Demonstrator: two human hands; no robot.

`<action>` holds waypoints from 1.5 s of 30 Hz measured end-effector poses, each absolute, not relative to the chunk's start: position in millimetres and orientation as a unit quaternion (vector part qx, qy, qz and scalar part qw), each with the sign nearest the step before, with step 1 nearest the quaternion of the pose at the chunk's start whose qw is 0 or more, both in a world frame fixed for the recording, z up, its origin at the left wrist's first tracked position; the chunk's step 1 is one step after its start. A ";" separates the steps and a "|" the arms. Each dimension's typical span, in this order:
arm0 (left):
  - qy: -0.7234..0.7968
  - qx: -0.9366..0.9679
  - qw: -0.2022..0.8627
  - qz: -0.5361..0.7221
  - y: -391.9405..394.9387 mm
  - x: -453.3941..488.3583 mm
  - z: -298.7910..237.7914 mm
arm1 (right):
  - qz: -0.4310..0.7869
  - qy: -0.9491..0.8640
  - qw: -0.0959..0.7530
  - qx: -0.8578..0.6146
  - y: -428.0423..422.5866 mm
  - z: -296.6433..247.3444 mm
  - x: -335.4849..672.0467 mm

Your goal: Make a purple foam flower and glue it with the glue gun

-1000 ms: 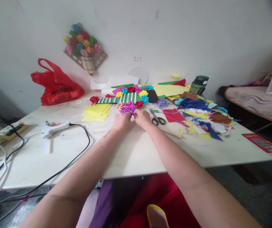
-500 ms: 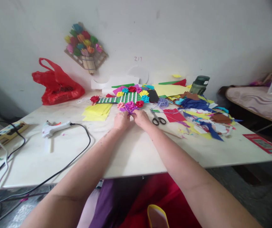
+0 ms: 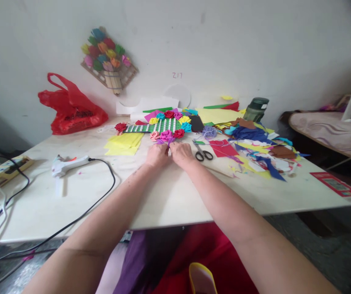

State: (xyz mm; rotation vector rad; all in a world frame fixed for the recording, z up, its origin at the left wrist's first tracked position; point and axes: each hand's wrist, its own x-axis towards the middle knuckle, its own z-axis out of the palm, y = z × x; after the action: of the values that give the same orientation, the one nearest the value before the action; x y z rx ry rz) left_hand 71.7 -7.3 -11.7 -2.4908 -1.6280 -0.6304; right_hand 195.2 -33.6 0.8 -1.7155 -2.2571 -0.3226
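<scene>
Close together over the middle of the table, my left hand [image 3: 157, 154] and my right hand [image 3: 182, 153] pinch a gathered purple paper strip [image 3: 170, 140] between them. Its folds fan out beyond my fingertips, and the fingers hide the rest. Just past the strip lies a green guitar-shaped craft [image 3: 166, 125] with white stripes. Red, yellow, blue, pink and purple paper roses ring its body, and a red rose [image 3: 120, 127] sits at the end of its neck. Yellow paper sheets [image 3: 123, 144] lie left of my hands. Black-handled scissors [image 3: 204, 155] lie just right of my right hand.
A white glue gun [image 3: 68, 165] with a black cord lies at left, near a power strip [image 3: 12, 173]. A red plastic bag [image 3: 71, 110] stands behind it. Paper scraps [image 3: 255, 141], purple yarn [image 3: 209, 131] and a green bottle [image 3: 255, 109] occupy the right side.
The view has shifted slightly. My fingers have closed in further on the purple strip, and its fanned folds show less than before.
</scene>
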 end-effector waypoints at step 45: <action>-0.564 -0.803 0.049 -0.186 -11.1 68.1 -13.2 | -0.067 -0.729 0.213 -0.647 -27.9 -6.5 192.6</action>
State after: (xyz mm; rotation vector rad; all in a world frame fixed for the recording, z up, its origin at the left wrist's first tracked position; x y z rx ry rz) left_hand 68.1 -11.1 -13.2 -2.4464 -1.7195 -0.5676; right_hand 192.6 -27.9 -6.5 -1.7960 -2.0229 -0.1860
